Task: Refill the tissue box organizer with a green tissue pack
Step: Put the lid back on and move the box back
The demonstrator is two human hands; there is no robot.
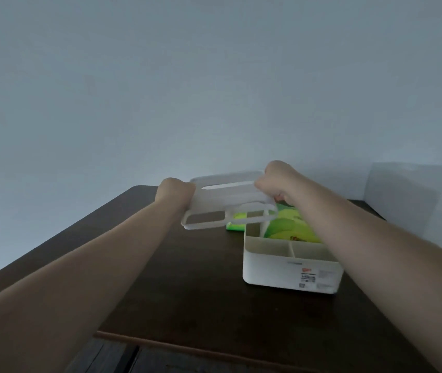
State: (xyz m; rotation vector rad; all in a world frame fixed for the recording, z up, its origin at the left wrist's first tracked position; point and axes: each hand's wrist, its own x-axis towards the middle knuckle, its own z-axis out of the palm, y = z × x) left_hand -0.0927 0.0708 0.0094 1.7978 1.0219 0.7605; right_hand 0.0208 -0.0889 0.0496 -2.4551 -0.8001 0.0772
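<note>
White lid (225, 200) long axis left-right | both hands (175, 193) (276, 179) grasping its ends

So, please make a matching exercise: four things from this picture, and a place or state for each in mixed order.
Things:
1. white lid
2. white organizer
3. green tissue pack
4. left hand

States:
A. stands open on the dark table
B. lies inside the organizer
C. held in the air by both hands
D. grips the lid's left end

Pairs: 1-C, 2-A, 3-B, 4-D
</note>
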